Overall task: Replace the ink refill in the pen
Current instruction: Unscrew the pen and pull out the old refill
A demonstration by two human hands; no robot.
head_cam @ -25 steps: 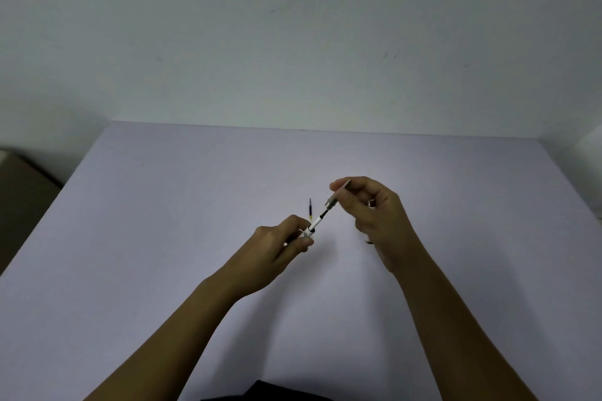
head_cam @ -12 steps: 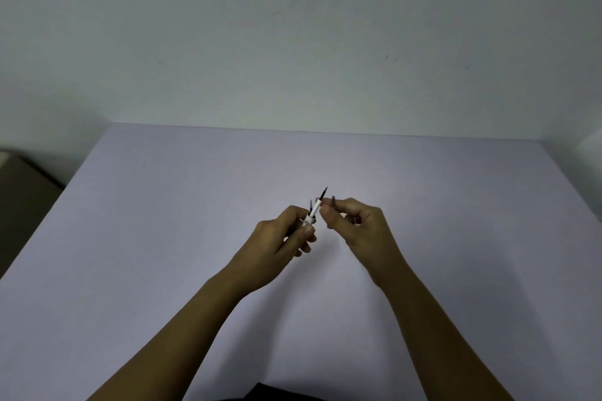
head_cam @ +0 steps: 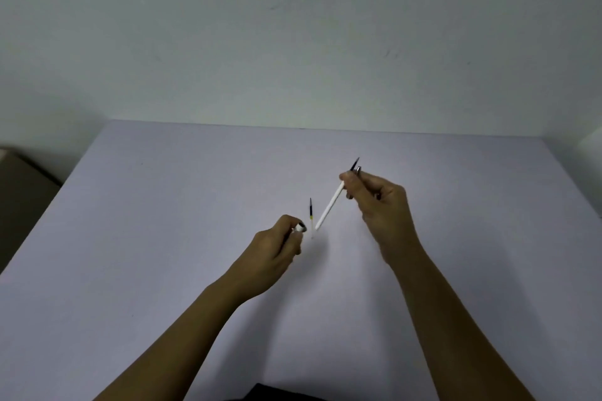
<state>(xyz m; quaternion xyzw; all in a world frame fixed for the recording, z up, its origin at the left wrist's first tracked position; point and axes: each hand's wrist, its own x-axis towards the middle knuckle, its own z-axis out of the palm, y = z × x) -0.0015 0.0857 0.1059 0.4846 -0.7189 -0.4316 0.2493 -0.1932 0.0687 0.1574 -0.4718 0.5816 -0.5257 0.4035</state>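
1. At left: left hand, held low over the pale tabletop, fingers curled tight around the pen barrel; only the barrel's open end showing, pointed up and to the right.
2. In the middle: a spare refill lying on the tabletop between the two hands, dark tip pointing away, touched by neither hand.
3. At right: right hand, raised higher, fingers pinched together on the upper end of a white refill, clear of the barrel and slanting down to the left; dark tip poking out above the fingers, beside a small metal part, too small to identify.
4. Step in hand, judging by this: a refill out of the barrel, the swap midway.
5. Next move, probably: putting this refill down, picking up the other, then lining it up carefully with the barrel's narrow opening.
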